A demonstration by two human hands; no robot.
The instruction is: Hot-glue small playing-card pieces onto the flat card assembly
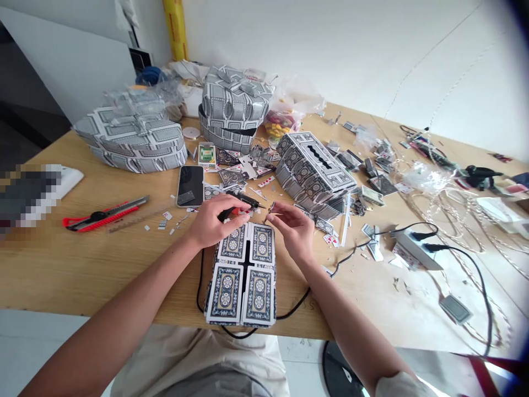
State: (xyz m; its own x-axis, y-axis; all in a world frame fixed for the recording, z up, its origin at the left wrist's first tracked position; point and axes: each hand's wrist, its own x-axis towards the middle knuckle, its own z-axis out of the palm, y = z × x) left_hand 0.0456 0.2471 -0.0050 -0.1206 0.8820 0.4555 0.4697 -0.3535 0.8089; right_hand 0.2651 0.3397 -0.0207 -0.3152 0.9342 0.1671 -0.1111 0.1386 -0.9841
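A: The left hand point(212, 220) is closed around a black corded tool point(243, 200), probably a glue pen, with its tip pointing right toward the right hand point(294, 227). That hand pinches a small card scrap point(271, 207) between thumb and fingertips. Both hover just above the far end of the card panel point(243, 274), four patterned playing cards joined in a block, which lies at the near edge of the bench point(82, 270) and slightly overhangs it.

B: What might go wrong there?

A: The tool's tip sits very close to the right fingertips. If it is hot, a small slip could burn them or smear glue on the card faces. The scrap is tiny and held only by its edge, so it could drop among the offcuts. The black cable point(201, 286) loops around the panel and off the near edge; a snag on it could drag the panel off the bench.

B: And round about?

A: A phone point(190, 186) lies just beyond the left hand, and a red utility knife point(105, 214) sits toward the left edge. A boxy card model point(312, 171) stands right behind the hands, crowding them. A power strip point(415, 247) lies to the right, and two larger card structures point(136, 138) sit near the far left corner.
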